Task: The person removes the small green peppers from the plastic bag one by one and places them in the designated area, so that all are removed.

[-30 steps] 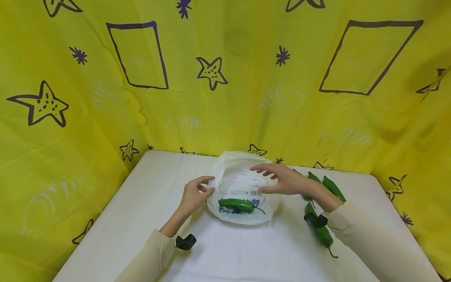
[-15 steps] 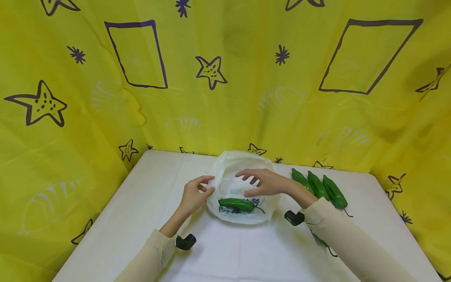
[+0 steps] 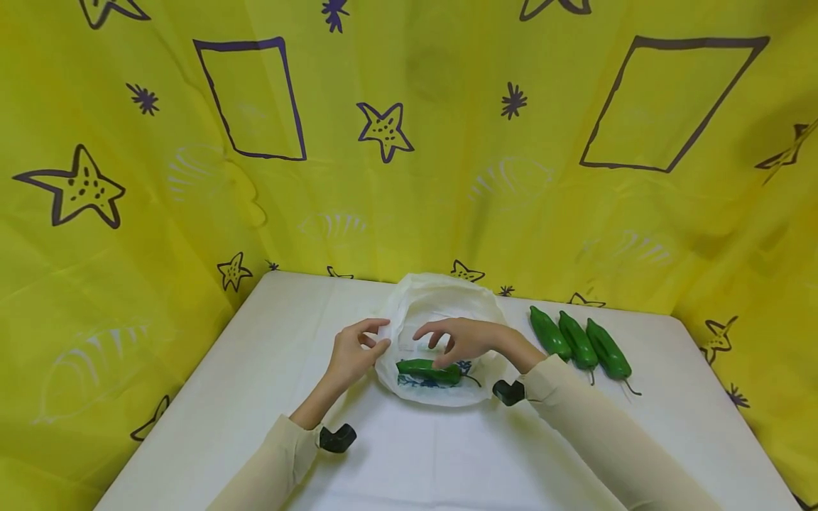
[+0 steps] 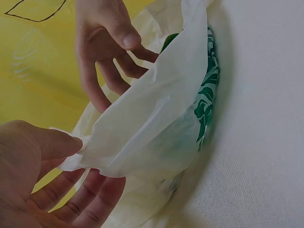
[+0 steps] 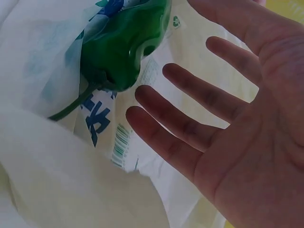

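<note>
A thin whitish plastic bag [image 3: 488, 305] lies with its mouth spread wide on the table. Inside it rests one green pepper [image 3: 418, 369], its stem pointing right, over blue and green print. My left hand [image 3: 353, 353] pinches the bag's left rim between thumb and fingers; the left wrist view shows the thumb [image 4: 61, 142] on the folded edge. Over the bag's opening is my right hand [image 3: 469, 339], fingers extended and apart. In the right wrist view the fingers [image 5: 190, 90] hold nothing, and the pepper [image 5: 121, 45] lies just beyond the fingertips.
Three green peppers lie side by side at the right: one nearer the bag [image 3: 548, 332], a middle one [image 3: 577, 341] and an outer one [image 3: 607, 349]. A yellow patterned curtain [image 3: 441, 191] stands behind the white table [image 3: 396, 461].
My right hand has moved left and slightly down into the bag's mouth, toward the pepper. Its sleeve now covers the pepper nearer the front. My left hand has kept its hold.
</note>
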`<action>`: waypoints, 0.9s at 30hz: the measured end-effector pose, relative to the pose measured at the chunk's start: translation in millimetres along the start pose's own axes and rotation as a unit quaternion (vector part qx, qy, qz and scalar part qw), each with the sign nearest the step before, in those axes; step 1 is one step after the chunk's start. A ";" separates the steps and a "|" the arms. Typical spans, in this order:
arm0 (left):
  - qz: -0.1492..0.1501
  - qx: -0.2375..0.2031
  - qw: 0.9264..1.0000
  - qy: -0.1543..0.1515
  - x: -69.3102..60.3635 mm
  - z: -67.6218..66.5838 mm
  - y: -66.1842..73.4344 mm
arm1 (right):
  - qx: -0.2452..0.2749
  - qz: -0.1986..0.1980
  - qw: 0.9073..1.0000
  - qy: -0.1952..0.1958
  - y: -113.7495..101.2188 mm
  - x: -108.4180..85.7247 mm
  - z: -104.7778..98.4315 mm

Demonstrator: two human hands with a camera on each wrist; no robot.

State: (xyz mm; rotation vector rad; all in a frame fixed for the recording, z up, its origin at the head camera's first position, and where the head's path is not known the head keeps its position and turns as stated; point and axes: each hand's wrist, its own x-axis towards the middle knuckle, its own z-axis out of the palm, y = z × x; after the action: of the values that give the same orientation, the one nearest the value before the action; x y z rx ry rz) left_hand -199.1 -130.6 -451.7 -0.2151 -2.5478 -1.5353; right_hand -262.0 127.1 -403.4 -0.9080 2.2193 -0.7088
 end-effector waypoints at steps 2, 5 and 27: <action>-0.002 -0.001 1.000 0.000 -0.2 0.2 -0.3 | 0.000 -0.001 1.000 -0.007 0.2 3.9 1.4; -0.001 -0.001 1.000 0.000 -0.4 0.3 -1.1 | -0.001 -0.015 1.000 -0.018 -0.6 9.2 3.4; -0.004 0.003 1.000 0.001 -1.2 0.5 -0.4 | -0.008 -0.001 0.999 -0.049 -3.0 22.5 10.8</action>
State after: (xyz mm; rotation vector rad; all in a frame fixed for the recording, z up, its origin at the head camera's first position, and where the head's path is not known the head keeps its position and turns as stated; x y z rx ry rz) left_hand -198.1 -130.4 -452.5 -0.2029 -2.5538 -1.5304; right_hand -265.7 105.9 -416.2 -0.9331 2.1407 -0.6359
